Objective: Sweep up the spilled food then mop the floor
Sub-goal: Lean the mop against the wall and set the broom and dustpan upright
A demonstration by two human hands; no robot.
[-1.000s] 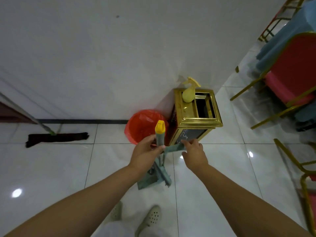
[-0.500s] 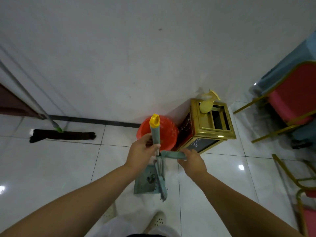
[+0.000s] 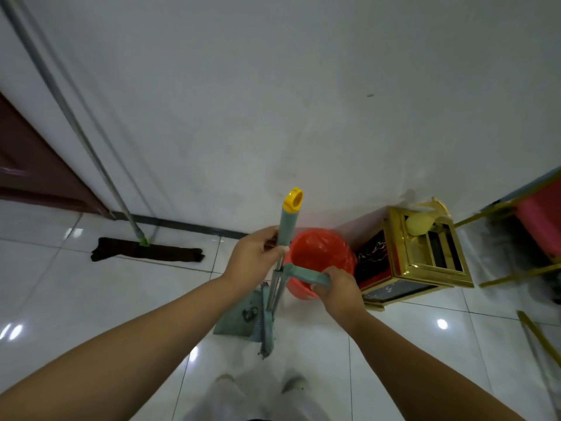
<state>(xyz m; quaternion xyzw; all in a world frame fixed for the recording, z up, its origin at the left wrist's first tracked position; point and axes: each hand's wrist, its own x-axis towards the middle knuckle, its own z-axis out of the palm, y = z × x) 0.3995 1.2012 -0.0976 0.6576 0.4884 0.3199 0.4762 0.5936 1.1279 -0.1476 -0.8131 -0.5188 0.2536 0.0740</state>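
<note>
The floor (image 3: 76, 299) is glossy white tile with lamp reflections. The broom (image 3: 290, 226) grip above the left fingers (image 3: 267, 238) looks like matt green plastic with a yellow cap; its shaft below them is shiny metal. The bin (image 3: 425, 262) is polished gold metal. The mop (image 3: 145, 253) head is dark cloth.

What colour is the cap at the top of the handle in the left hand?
Yellow. The cap tops a teal grip held by the left hand, clearest in the head view.

Green dustpan (image 3: 239, 320) and broom (image 3: 267, 332) upright (yellow-capped); flat mop (image 3: 148, 253) against wall.
</note>
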